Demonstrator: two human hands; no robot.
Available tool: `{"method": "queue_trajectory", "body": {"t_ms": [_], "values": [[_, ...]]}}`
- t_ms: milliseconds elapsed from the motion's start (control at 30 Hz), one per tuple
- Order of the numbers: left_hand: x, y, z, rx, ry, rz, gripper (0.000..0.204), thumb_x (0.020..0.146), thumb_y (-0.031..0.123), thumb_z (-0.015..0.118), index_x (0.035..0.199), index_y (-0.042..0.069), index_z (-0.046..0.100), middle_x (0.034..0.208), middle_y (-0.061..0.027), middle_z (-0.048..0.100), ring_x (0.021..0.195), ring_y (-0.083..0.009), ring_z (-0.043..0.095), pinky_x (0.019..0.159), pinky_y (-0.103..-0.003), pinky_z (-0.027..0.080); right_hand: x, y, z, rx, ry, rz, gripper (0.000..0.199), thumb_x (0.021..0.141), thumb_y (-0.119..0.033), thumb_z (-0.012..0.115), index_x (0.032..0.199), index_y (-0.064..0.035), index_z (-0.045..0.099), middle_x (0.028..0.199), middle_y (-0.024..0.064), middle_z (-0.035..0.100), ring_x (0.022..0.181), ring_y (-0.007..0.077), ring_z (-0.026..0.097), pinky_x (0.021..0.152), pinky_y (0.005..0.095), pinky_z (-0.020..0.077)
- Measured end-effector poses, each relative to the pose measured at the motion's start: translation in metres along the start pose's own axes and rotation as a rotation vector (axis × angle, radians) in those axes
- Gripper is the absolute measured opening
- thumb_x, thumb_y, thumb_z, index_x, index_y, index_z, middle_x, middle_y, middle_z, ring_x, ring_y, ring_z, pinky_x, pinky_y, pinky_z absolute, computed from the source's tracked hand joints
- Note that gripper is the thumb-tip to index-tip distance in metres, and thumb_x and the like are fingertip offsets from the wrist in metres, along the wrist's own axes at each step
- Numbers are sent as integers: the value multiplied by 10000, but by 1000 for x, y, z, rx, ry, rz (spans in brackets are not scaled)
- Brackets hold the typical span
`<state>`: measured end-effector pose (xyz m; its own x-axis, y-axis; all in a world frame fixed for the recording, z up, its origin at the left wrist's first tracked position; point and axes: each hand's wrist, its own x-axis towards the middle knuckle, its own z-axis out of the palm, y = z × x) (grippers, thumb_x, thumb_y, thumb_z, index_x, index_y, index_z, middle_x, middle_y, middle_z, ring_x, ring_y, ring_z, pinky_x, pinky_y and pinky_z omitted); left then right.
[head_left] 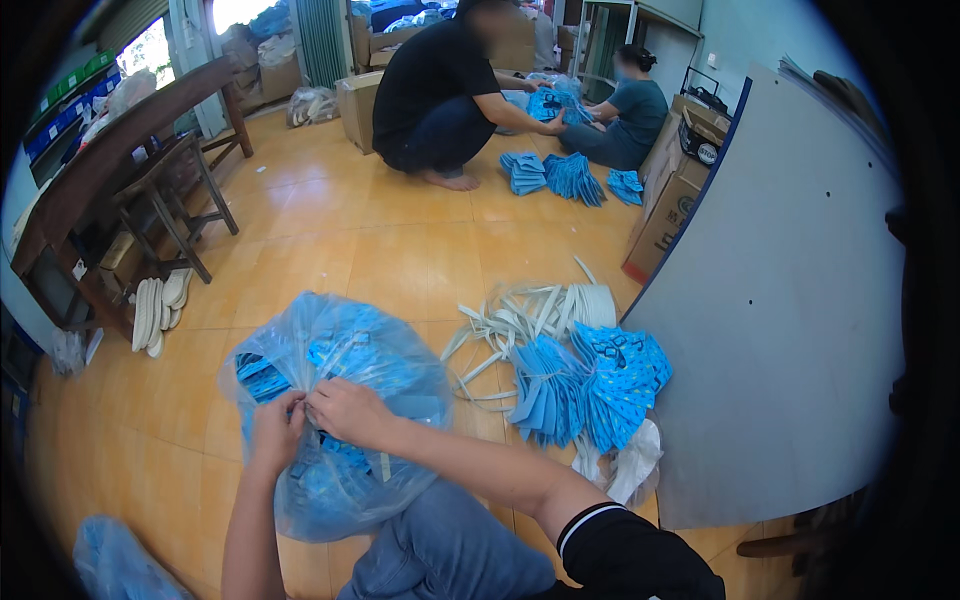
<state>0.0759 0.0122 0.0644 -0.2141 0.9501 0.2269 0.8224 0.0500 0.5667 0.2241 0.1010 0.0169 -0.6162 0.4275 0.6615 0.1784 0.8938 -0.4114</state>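
Note:
A large clear plastic bag (410, 385) stuffed with blue patterned fabric pieces (355, 340) sits on the floor in front of my knees. My left hand (278, 425) pinches the gathered plastic at the bag's top. Close beside it, my right hand (345, 408) grips the same bunched plastic, its fingers closed. The two hands nearly meet there. Through the film, the blue pieces appear stacked and folded. What exactly lies between my fingertips is partly hidden.
Fanned blue fabric stacks (590, 385) and a coil of white strapping (585, 305) lie to the right, beside a grey panel (780, 320). Two people (440, 95) handle blue pieces farther off. At left stand a wooden stool (180, 205) and white soles (158, 310). Another bag (120, 560) lies lower left.

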Motion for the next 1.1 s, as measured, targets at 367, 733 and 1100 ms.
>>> {"method": "queue_trajectory", "body": {"t_ms": [367, 733, 1100], "values": [[14, -13, -1, -100, 20, -197, 242, 889, 181, 632, 981, -21, 729, 856, -221, 722, 784, -338, 721, 707, -393, 539, 24, 4, 42, -280, -96, 10, 114, 800, -131, 612, 848, -37, 654, 847, 121, 603, 866, 287, 607, 687, 348, 553], [49, -6, -12, 232, -196, -91, 255, 806, 210, 621, 847, -19, 725, 862, -273, 672, 823, -443, 664, 760, -504, 533, 31, 27, 41, -168, -87, -26, 129, 808, -134, 592, 820, -38, 678, 859, 142, 651, 872, 304, 633, 788, 391, 540], [31, -38, 2, 19, -199, -191, 267, 829, 234, 650, 966, 30, 753, 954, -198, 725, 891, -348, 707, 804, -420, 552, 38, 25, 8, 52, -373, 15, 200, 870, -133, 564, 942, -26, 716, 946, 193, 677, 931, 347, 652, 827, 453, 536]]}}
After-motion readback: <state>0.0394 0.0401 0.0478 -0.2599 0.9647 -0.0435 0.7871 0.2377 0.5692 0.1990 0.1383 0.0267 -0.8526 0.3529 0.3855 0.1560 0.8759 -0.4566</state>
